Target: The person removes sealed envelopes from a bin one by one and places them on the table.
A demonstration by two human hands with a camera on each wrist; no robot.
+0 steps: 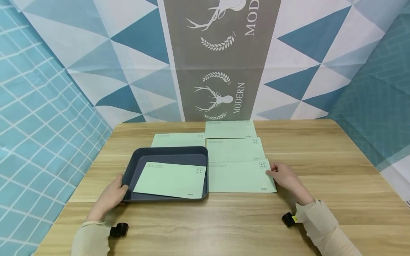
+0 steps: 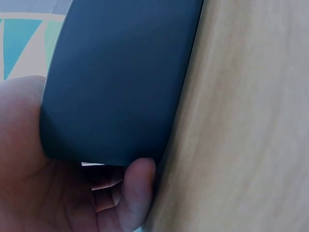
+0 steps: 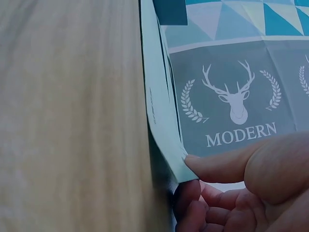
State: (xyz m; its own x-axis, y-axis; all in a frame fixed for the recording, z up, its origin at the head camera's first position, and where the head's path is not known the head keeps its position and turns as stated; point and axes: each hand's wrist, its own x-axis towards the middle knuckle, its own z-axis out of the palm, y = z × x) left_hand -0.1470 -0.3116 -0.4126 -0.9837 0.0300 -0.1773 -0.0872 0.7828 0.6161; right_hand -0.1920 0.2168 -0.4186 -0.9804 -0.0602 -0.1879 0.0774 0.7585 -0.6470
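A dark blue-grey tray [image 1: 137, 156] rests on the table, with a pale green envelope [image 1: 169, 179] lying a little askew inside it. My left hand [image 1: 112, 192] grips the tray's left side near the front corner; the left wrist view shows fingers curled about the tray wall [image 2: 120, 87]. To the right of the tray lies the front envelope [image 1: 238, 177] of a column of three. Its right edge is pinched between thumb and fingers of my right hand [image 1: 285, 176]. In the right wrist view, that held end of the envelope [image 3: 171, 154] bends up off the table.
Behind the held envelope lie a middle envelope [image 1: 235, 149] and a far envelope [image 1: 230, 129]. Another envelope [image 1: 179, 139] sits partly hidden behind the tray. The wooden table [image 1: 224, 227] meets a patterned cloth backdrop [image 1: 217, 64] at its far edge.
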